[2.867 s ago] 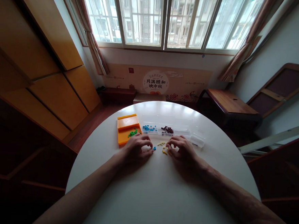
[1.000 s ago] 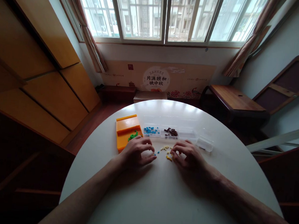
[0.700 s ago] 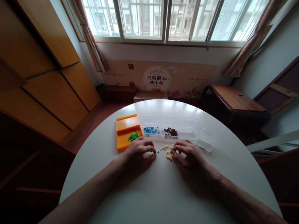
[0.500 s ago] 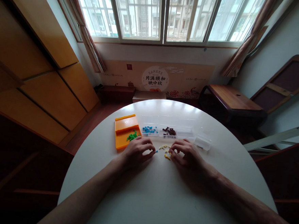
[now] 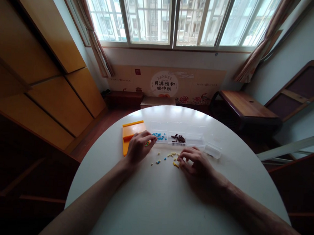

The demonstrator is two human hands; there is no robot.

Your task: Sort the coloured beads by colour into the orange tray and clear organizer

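My left hand (image 5: 139,145) is curled in a pinch over the near right part of the orange tray (image 5: 130,131), beside the clear box of blue pieces (image 5: 159,136). What it pinches is too small to name. My right hand (image 5: 195,162) rests on the white round table (image 5: 167,204) with bent fingers pinching at the loose yellow pieces (image 5: 173,158). A few blue and pale pieces (image 5: 157,162) lie between my hands. A clear box of dark brown pieces (image 5: 177,137) stands behind them.
Further clear boxes (image 5: 195,139) continue the row to the right, ending in a small one (image 5: 212,150) set askew. Wooden cabinets stand on the left. A low wooden table (image 5: 243,106) is under the window at the right.
My left hand has lifted off the table and moved up-left to the orange tray, uncovering a few small pieces where it lay. My right hand has stayed by the yellow pieces.
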